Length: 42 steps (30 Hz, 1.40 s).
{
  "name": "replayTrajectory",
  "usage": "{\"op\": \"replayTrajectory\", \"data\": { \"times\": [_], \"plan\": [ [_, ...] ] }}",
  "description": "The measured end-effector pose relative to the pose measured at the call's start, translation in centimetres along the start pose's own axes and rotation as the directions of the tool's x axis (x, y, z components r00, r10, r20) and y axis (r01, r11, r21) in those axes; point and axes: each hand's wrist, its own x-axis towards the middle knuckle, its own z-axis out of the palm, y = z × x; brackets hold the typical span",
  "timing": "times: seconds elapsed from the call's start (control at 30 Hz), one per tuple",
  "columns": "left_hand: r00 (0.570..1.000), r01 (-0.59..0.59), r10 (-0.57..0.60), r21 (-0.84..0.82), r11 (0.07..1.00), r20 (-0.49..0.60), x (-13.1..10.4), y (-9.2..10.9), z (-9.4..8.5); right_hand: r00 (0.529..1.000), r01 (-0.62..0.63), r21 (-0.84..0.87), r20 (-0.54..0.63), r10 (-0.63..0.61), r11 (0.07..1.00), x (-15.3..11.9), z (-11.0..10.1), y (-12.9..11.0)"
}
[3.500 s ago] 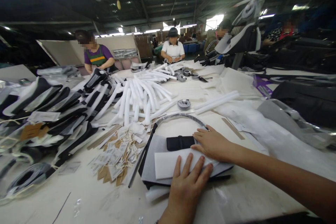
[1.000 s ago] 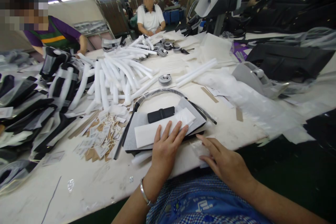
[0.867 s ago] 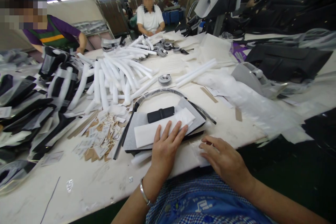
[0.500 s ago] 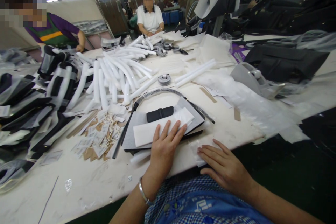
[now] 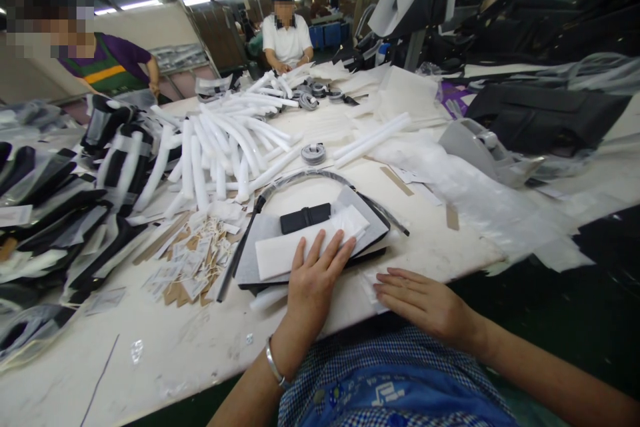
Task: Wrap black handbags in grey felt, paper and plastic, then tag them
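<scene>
My left hand lies flat, fingers spread, across a folded white foam sheet. Under the sheet is a dark handbag covered with grey paper, lying on the table. Its plastic-wrapped handle arches away from me. A small black folded piece with a band rests on the bag above the foam sheet. My right hand is open with its fingers stretched out, over a bit of clear plastic by the table edge. Neither hand grips anything.
White foam tubes are heaped beyond the bag. Tags with strings lie to its left, near plastic-wrapped black pieces. A coiled grey strap sits behind the handle. Clear plastic bags spread at right. Co-workers are across the table.
My right hand's raised index finger has come down beside the others, and the hand has shifted slightly left. My left hand stays on the foam sheet. The co-worker at left has moved a little.
</scene>
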Motion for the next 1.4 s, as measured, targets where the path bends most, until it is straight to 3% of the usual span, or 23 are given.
{"op": "replayTrajectory", "data": {
  "times": [0.23, 0.57, 0.73, 0.87, 1.0, 1.1, 1.23, 1.33, 1.4],
  "plan": [
    [1.000, 0.009, -0.009, -0.004, 1.000, -0.006, -0.1, 0.0, 0.2, 0.999, 0.006, 0.056, -0.039, -0.003, 0.998, 0.8, 0.4, 0.7],
    [0.999, 0.022, -0.021, 0.030, 0.999, -0.030, 0.1, 0.3, 0.0, 0.991, -0.123, 0.093, -0.032, 0.127, 0.988, -0.3, 0.0, -1.7],
    [0.998, 0.004, -0.003, 0.027, 1.000, -0.065, 0.1, 0.4, 0.0, 0.990, -0.131, 0.094, -0.031, 0.135, 0.987, -0.3, -0.6, -2.6],
    [0.997, -0.003, 0.005, 0.027, 1.000, -0.083, 0.0, 0.5, 0.1, 0.984, -0.173, 0.126, -0.024, 0.177, 0.977, 1.3, -2.0, -2.1],
    [0.994, -0.021, 0.024, 0.027, 0.999, -0.111, 0.0, 0.5, 0.2, 0.973, -0.222, 0.191, 0.107, 0.205, 0.956, 4.4, -4.1, -0.1],
    [0.986, -0.026, 0.029, 0.021, 0.999, -0.162, 0.0, 0.5, 0.4, 0.926, -0.321, 0.213, 0.272, 0.260, 0.923, 7.2, -5.1, 1.9],
    [0.969, -0.033, 0.035, 0.012, 0.999, -0.244, -0.1, 0.4, 0.8, 0.802, -0.477, 0.156, 0.479, 0.356, 0.865, 10.6, -5.1, 4.9],
    [0.958, -0.038, 0.036, 0.000, 0.999, -0.286, 0.0, 0.4, 1.2, 0.728, -0.522, 0.075, 0.558, 0.398, 0.849, 12.5, -4.5, 6.6],
    [0.953, -0.029, 0.025, -0.009, 1.000, -0.302, 0.1, 0.4, 1.4, 0.719, -0.492, 0.004, 0.566, 0.404, 0.871, 13.0, -4.2, 7.2]
  ]
}}
